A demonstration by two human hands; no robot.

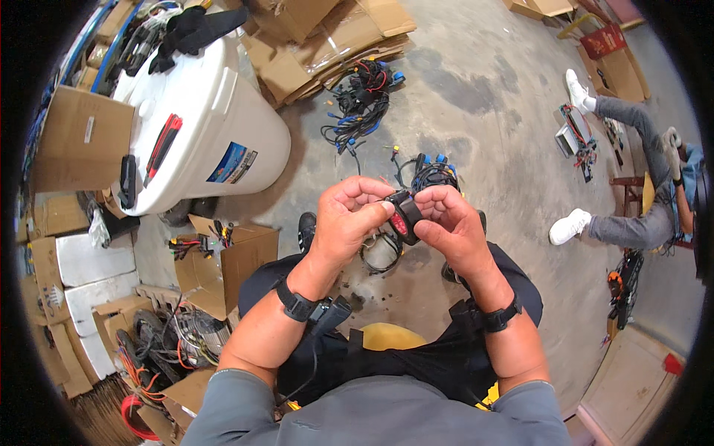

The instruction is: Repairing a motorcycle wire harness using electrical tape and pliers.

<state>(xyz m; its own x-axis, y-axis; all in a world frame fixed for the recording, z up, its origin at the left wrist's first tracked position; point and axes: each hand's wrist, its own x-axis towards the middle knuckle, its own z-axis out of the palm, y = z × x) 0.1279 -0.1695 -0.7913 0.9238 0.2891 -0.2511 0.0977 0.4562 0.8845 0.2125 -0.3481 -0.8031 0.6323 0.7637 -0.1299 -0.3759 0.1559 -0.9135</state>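
Observation:
My left hand [353,215] is closed on a small black device [404,223] with a red panel, its thumb over the upper left part near a short wire. My right hand [446,223] grips the same device from the right, fingers curled at its top and thumb at its side. A loop of black cable [379,256] hangs beneath the device. Just beyond my hands, a coil of black cables [435,172] with blue connectors lies on the concrete floor.
A large white bucket [253,145] with tools on top stands left. Cardboard [312,44], a cable pile [357,97] and boxes with parts [216,275] lie around. Another seated person's leg [625,230] is at right, beside electronic parts [573,134].

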